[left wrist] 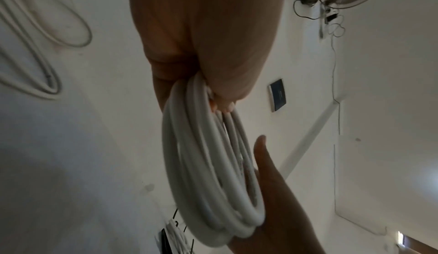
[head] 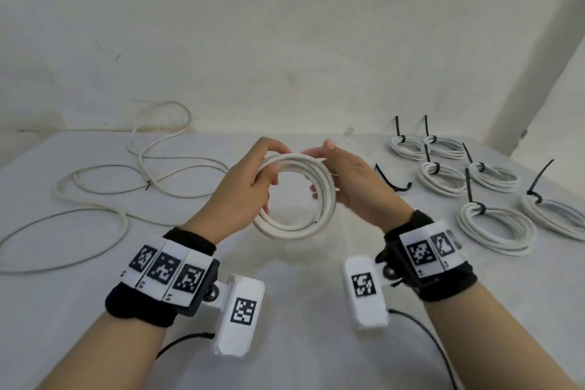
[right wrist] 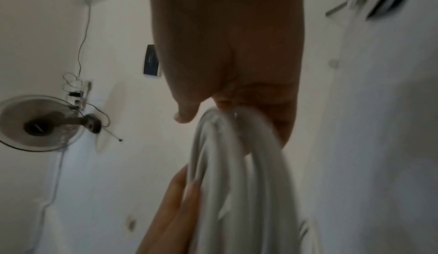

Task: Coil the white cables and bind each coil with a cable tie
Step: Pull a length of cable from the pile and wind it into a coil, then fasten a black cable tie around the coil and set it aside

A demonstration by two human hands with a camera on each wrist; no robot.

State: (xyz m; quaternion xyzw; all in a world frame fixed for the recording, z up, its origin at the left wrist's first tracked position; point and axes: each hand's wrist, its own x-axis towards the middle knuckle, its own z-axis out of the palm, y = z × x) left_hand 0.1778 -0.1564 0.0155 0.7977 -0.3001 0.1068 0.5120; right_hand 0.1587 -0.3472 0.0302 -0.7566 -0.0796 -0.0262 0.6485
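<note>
**Coil held above a pale table**

Before you, a pale grey table (head: 300, 279) meets a cream wall. Loose white cables (head: 95, 187) sprawl left; six tied coils (head: 493, 225) and a black cable tie (head: 392, 182) lie right. Your left hand (head: 240, 187) and right hand (head: 357, 187) both grip the unbound white cable coil (head: 300, 228), raised between them.

Six bound coils (head: 497, 231) are lying toward the tabletop's (head: 300, 342) right edge, each carrying one black tie. One unbound coil (head: 297, 196) is being held above the middle. One loose black tie (head: 392, 182) is lying beside them. Uncoiled cables (head: 95, 193) are sprawling at the left; count unclear.
</note>
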